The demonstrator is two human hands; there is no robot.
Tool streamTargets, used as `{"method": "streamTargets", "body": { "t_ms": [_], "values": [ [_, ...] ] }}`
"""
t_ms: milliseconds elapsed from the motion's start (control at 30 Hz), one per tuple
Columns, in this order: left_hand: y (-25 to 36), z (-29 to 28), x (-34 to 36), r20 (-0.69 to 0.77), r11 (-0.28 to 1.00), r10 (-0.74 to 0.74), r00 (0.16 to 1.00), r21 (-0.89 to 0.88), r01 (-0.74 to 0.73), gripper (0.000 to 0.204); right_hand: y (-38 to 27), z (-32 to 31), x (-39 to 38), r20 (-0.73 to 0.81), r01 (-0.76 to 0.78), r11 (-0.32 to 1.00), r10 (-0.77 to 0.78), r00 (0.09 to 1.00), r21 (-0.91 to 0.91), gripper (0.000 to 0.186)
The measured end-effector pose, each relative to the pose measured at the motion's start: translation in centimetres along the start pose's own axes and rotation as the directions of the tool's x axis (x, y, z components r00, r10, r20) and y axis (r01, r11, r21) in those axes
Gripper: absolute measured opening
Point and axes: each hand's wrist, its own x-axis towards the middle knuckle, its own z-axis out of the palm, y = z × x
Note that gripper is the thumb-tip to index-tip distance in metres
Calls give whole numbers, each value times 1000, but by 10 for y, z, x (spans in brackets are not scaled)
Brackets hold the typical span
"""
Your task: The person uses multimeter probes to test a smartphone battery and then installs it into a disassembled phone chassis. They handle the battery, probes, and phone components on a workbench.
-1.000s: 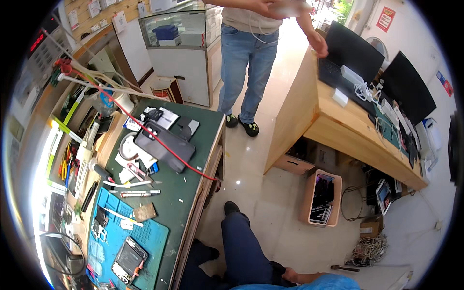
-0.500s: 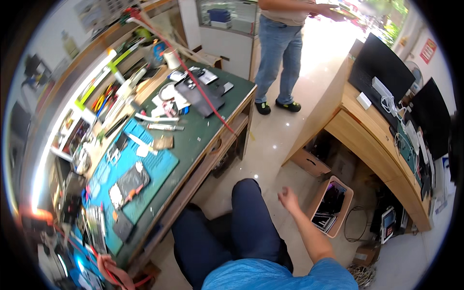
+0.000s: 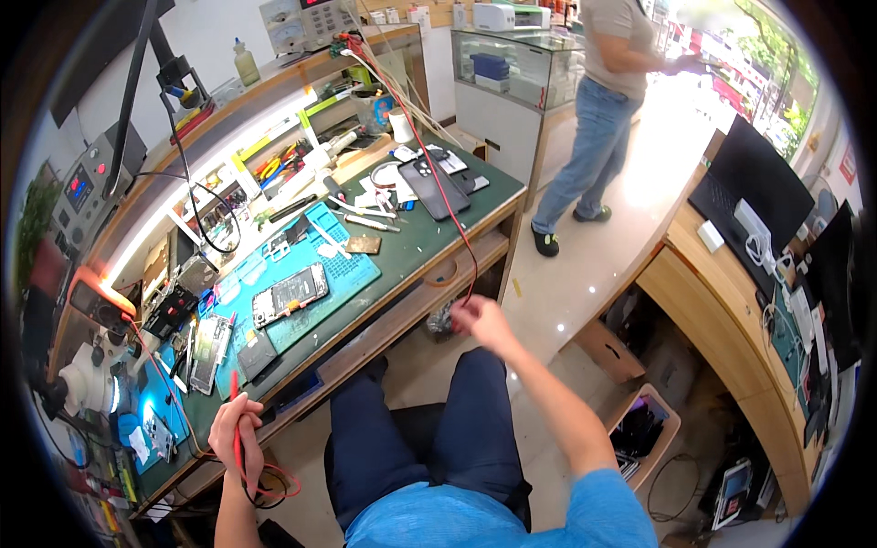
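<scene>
Left hand (image 3: 235,431) grips red probe (image 3: 234,384). Right hand (image 3: 486,327) by red cable (image 3: 475,262); finger closure indiscernible. Bin (image 3: 664,440): dark contents, indistinct.

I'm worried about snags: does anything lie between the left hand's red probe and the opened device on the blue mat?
Yes: a dark, flat rectangular part lies on the blue mat between the red probe in the left hand and the opened device.

The left hand (image 3: 236,431) grips a red probe (image 3: 238,447) beside the green worktop (image 3: 402,256); the right hand (image 3: 484,326) is at a red cable's (image 3: 474,260) lower end. An opened device (image 3: 290,295) lies on a blue mat (image 3: 354,269).
</scene>
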Motion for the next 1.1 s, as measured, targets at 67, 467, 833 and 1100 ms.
{"method": "streamTargets", "body": {
  "t_ms": [67,467,833,1100],
  "values": [
    [6,16,3,-7,992,-82,997,-98,81,21,-45,20,-40,208,-27,962,-32,978,272,23],
    [34,158,105,-21,967,22,1000,-252,-26,28,-152,85,-43,378,-215,778,-32,925,591,18],
    [-2,117,122,2,968,87,996,-237,-84,27,-226,101,-10,425,790,534,-666,613,-302,42],
    [-4,85,79,298,865,-248,922,-361,349,42,-213,111,-3,336,497,867,-456,824,-44,20]
  ]
}}
